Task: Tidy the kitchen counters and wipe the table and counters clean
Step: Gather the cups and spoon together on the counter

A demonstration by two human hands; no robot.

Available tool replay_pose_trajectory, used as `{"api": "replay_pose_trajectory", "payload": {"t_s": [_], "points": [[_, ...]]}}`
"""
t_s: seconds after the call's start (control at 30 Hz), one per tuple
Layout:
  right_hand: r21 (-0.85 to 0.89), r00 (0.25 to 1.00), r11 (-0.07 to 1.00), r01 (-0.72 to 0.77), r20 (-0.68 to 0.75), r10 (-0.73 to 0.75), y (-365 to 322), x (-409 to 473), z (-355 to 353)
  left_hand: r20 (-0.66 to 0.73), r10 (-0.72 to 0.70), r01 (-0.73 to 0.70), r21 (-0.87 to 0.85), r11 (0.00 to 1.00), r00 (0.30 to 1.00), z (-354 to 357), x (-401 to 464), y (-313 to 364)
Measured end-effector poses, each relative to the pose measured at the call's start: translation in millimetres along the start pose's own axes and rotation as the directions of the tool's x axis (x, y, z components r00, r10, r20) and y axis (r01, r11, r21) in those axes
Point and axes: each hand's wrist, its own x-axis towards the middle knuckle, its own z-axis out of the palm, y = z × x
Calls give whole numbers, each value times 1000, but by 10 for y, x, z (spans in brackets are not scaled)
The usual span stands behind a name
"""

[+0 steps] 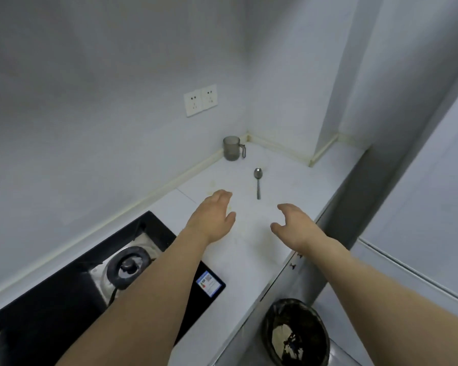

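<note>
A metal spoon [258,180] lies on the white counter [296,186], bowl end toward the far corner. A grey translucent mug [232,148] stands upright in that corner against the wall. My left hand [212,215] hovers palm down over the counter, fingers apart, just left of the spoon's handle. My right hand [294,223] is held out to the right of the handle, fingers spread and curled, holding nothing. Faint yellowish stains mark the counter between and ahead of the hands.
A black gas hob [64,299] with a burner [127,268] is set into the counter at the left, under my left forearm. A lined bin [296,336] with rubbish stands on the floor below the counter's front edge. Wall sockets [200,100] sit above.
</note>
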Motion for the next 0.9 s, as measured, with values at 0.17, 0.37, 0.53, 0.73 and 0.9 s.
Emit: {"api": "replay_pose_trajectory", "payload": {"t_s": [0.17,0.37,0.53,0.73,0.9], "points": [[31,998,999,-44,48,43,345,462,-430,-26,-35,37,64,997,999,-57,479,278],[62,993,993,-100,68,96,392,1323,-643,-57,-150,154,66,986,987,-245,1210,152],[119,979,976,-182,110,169,394,2142,-477,-47,-308,306,-42,951,950,-174,2152,-281],[82,945,947,-309,136,297,476,3287,-93,3,-269,268,-91,959,963,158,3513,-746],[28,921,923,-383,93,379,586,4035,275,25,-309,310,-78,948,951,535,4389,-1051]]}}
